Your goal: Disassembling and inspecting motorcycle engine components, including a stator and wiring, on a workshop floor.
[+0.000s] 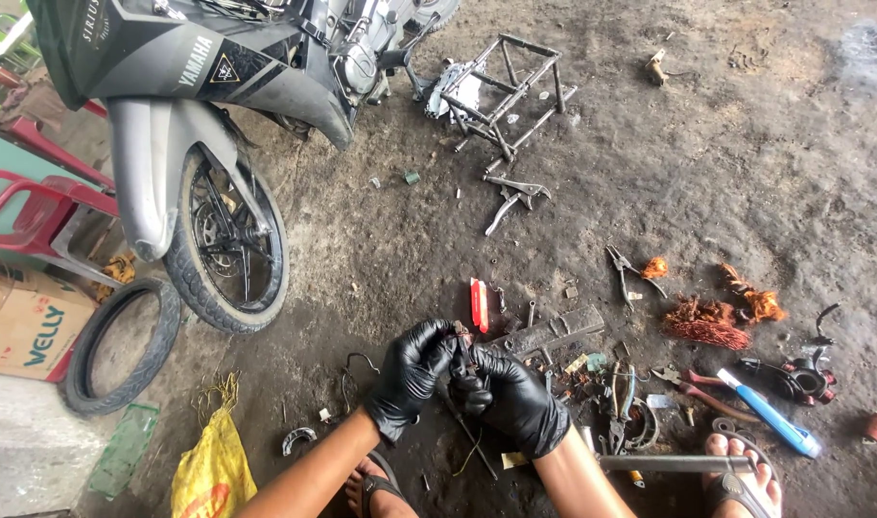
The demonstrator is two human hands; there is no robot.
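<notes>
Left hand (412,372): black-gloved, fingers closed on a small metal part (464,347).
Right hand (515,398): black-gloved, fingers gripping the same part.
Floor (707,173): pliers (626,273) and copper wire (707,324) lay nearby.

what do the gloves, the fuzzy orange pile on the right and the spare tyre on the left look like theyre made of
Gloves: thin glossy black rubber, probably nitrile; they shine and cling. Orange pile: likely bare copper wire, fine reddish metallic strands. Spare tyre: matt black rubber, dusty.

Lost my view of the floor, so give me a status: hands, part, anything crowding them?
Left hand and right hand, black-gloved, pinching one small dark part together. Pliers and scrap lie beside them, not touching.
</notes>
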